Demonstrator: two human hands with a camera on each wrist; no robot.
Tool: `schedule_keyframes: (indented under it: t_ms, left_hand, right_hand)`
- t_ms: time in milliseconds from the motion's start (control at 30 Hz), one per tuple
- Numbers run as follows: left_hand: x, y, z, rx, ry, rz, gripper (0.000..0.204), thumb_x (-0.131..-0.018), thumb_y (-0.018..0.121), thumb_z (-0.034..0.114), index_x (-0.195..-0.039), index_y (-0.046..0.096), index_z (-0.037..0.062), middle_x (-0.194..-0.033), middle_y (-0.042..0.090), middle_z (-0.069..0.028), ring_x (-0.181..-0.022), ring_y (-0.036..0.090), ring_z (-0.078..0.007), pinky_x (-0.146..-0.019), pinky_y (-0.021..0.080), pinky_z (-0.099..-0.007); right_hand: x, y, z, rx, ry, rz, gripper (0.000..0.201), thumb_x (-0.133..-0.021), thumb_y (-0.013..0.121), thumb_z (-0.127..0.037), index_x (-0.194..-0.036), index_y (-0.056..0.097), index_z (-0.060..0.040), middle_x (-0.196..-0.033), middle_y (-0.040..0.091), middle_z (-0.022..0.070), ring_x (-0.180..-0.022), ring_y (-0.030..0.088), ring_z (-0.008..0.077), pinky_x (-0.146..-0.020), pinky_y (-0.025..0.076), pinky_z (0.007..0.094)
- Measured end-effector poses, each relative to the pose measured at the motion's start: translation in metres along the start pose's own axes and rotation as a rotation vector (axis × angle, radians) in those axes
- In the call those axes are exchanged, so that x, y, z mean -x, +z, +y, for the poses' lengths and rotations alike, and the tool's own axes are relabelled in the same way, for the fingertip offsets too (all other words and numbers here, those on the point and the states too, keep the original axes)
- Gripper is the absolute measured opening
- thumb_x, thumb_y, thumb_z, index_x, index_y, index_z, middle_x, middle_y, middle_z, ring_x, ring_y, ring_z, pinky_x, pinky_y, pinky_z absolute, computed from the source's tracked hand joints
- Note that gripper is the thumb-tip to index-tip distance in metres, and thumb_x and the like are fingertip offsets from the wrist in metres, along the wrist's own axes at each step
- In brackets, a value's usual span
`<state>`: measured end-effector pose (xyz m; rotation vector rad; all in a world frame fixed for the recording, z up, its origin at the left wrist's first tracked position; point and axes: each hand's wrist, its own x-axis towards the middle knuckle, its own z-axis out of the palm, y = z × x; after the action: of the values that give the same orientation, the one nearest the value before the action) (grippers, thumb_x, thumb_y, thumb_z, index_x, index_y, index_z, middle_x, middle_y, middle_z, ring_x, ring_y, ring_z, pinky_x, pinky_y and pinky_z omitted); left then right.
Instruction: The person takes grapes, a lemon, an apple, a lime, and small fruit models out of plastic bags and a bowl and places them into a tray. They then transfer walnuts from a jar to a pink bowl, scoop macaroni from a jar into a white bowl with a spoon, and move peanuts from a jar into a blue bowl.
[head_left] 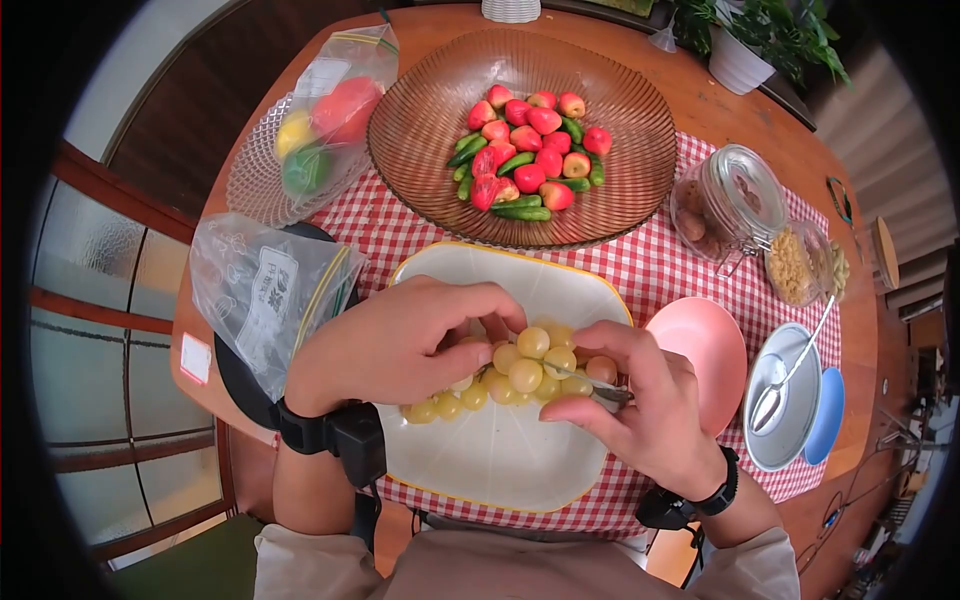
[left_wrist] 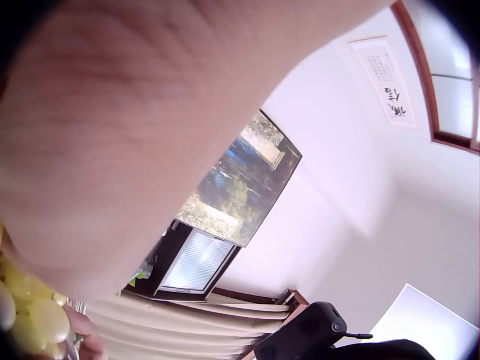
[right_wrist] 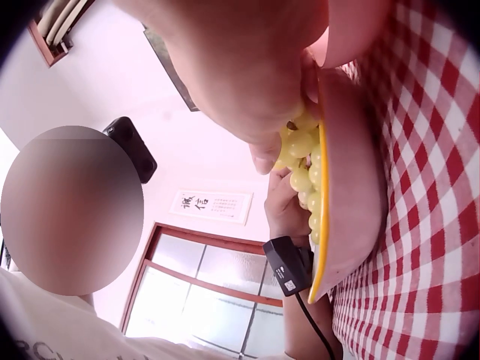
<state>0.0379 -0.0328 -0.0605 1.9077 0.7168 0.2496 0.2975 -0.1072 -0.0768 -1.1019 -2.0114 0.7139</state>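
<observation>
The pale shirt front (head_left: 500, 565) lies nearest the head camera; just past it, a yellow-rimmed white dish (head_left: 520, 465) bears a bunch of green grapes (head_left: 525, 375). The left hand (head_left: 425, 335) grips the bunch, seemingly to steady it. The right hand (head_left: 650, 410), thumb and forefinger apart, appears to hold a slim metal tool (head_left: 608, 394), perhaps scissors, against the grapes; its grip is partly hidden. Keeping the bunch over the dish likely lets the rim catch loose fruit. The ribbed amber bowl (head_left: 420, 130) sits beyond, probably to leave working room.

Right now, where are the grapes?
In the head view, the grapes are near the centre, between the left hand and right hand, over the yellow-rimmed plate, left of the pink plate.
</observation>
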Motion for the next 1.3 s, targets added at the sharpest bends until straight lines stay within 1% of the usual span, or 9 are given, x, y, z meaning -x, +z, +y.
schedule_keyframes:
  t_ms: [200,267,367,500,767,967,1033,1200,1300]
  left_hand:
    - [0.002,-0.007,0.01,0.141,-0.122,-0.055,0.032,-0.088,0.069,0.015,-0.116,0.058,0.0032,-0.099,0.065,-0.0049,-0.074,0.062,-0.0151,-0.066,0.05,-0.0298]
    - [0.001,-0.002,0.006,0.014,0.006,-0.028,0.042,-0.082,0.083,0.024,-0.111,0.059,0.0056,-0.095,0.063,-0.0043,-0.072,0.059,-0.0134,-0.064,0.048,-0.0287]
    - [-0.002,-0.002,0.011,-0.065,-0.101,-0.074,0.048,-0.077,0.089,0.029,-0.107,0.06,0.0072,-0.094,0.063,-0.0032,-0.072,0.058,-0.0114,-0.063,0.047,-0.0272]
    - [-0.004,-0.003,0.013,-0.029,-0.161,-0.078,0.043,-0.078,0.089,0.027,-0.104,0.06,0.0078,-0.095,0.062,-0.0017,-0.072,0.056,-0.0104,-0.063,0.046,-0.026]
    - [-0.003,0.002,0.001,-0.068,0.047,0.115,0.03,-0.078,0.083,0.013,-0.101,0.067,0.0041,-0.095,0.061,-0.0002,-0.071,0.056,-0.0106,-0.061,0.044,-0.0244]
    - [-0.002,0.001,0.002,-0.125,-0.035,0.131,0.026,-0.075,0.079,0.008,-0.096,0.065,0.0042,-0.091,0.061,-0.0007,-0.07,0.057,-0.0102,-0.06,0.044,-0.0244]
    - [-0.002,0.002,0.003,-0.092,-0.072,0.151,0.026,-0.075,0.08,0.01,-0.095,0.064,0.0046,-0.09,0.06,-0.0008,-0.069,0.057,-0.0103,-0.059,0.044,-0.0245]
    - [-0.005,0.002,0.009,-0.122,-0.14,0.143,0.032,-0.073,0.083,0.015,-0.095,0.063,0.0052,-0.089,0.059,-0.0017,-0.072,0.058,-0.0118,-0.06,0.045,-0.0254]
    - [-0.003,0.003,0.01,-0.151,-0.018,0.12,0.04,-0.072,0.085,0.018,-0.101,0.062,0.005,-0.089,0.06,-0.0038,-0.078,0.06,-0.0152,-0.066,0.048,-0.0271]
  right_hand:
    - [-0.002,0.0,0.005,0.057,-0.07,0.027,0.048,-0.075,0.088,-0.034,-0.1,0.06,-0.0034,-0.099,0.074,0.0099,-0.075,0.072,0.024,-0.065,0.059,0.033]
    - [-0.003,0.0,0.005,0.07,-0.088,0.02,0.048,-0.075,0.087,-0.034,-0.1,0.06,-0.003,-0.098,0.074,0.0104,-0.076,0.072,0.0247,-0.065,0.059,0.0333]
    - [-0.005,0.0,0.003,0.158,-0.117,-0.008,0.048,-0.074,0.085,-0.036,-0.097,0.06,-0.0024,-0.095,0.073,0.0113,-0.076,0.072,0.0275,-0.065,0.059,0.0341]
    - [-0.007,0.002,0.003,0.209,-0.161,-0.002,0.049,-0.073,0.083,-0.038,-0.097,0.061,-0.0019,-0.093,0.072,0.0126,-0.076,0.071,0.0295,-0.066,0.058,0.0355]
    - [-0.001,-0.001,0.002,0.039,-0.043,-0.029,0.054,-0.074,0.085,-0.041,-0.104,0.061,-0.0025,-0.102,0.072,0.0114,-0.077,0.07,0.029,-0.067,0.058,0.0367]
    - [-0.007,-0.002,-0.001,0.144,-0.099,-0.107,0.056,-0.077,0.086,-0.025,-0.119,0.057,-0.0039,-0.125,0.064,0.0152,-0.098,0.068,0.0324,-0.081,0.057,0.0421]
    - [-0.005,-0.002,-0.002,0.089,0.002,-0.136,0.055,-0.077,0.084,-0.016,-0.122,0.055,-0.0042,-0.128,0.062,0.0163,-0.102,0.066,0.0341,-0.084,0.056,0.0434]
    - [-0.002,0.004,0.006,0.054,-0.05,-0.059,0.05,-0.078,0.084,-0.01,-0.118,0.055,-0.0039,-0.126,0.062,0.0169,-0.102,0.067,0.0349,-0.08,0.056,0.0422]
    - [0.0,0.004,0.009,-0.011,-0.112,0.05,0.046,-0.08,0.085,-0.011,-0.113,0.054,-0.0038,-0.122,0.064,0.0166,-0.096,0.067,0.033,-0.075,0.056,0.0384]
